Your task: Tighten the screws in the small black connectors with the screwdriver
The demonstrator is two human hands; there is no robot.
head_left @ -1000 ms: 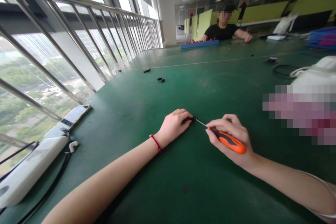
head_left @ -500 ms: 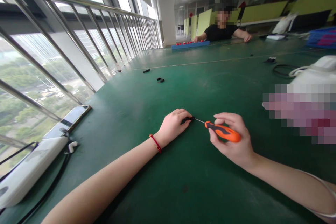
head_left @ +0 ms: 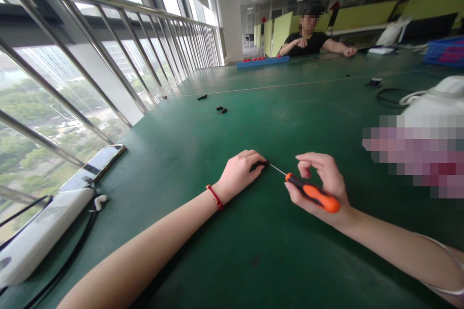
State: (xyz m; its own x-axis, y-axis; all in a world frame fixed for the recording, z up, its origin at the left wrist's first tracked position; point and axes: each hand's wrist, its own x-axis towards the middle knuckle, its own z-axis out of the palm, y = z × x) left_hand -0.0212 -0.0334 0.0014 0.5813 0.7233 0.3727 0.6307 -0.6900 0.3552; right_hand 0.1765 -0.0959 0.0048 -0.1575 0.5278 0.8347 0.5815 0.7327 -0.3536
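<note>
My left hand (head_left: 242,170) rests on the green tabletop, its fingers pinched on a small black part (head_left: 258,165) whose exact kind I cannot make out. A screwdriver (head_left: 314,194) with an orange and black handle lies in my right hand (head_left: 331,188). Thumb and palm support the handle, while the index finger is lifted off it. The thin metal shaft points left, and its tip meets the right end of the black part. Where tip and part touch is too small to see clearly.
Small black pieces (head_left: 221,110) lie farther up the table. A white power strip (head_left: 43,236) and a phone (head_left: 101,163) line the left edge by the railing (head_left: 119,14). Across the table sits a person (head_left: 308,41) behind a blue tray (head_left: 263,62). A white bag (head_left: 435,104) stands right.
The screwdriver handle has turned about its axis and swung slightly down and right. My right fingers have loosened. The person opposite has raised one hand off the blue tray.
</note>
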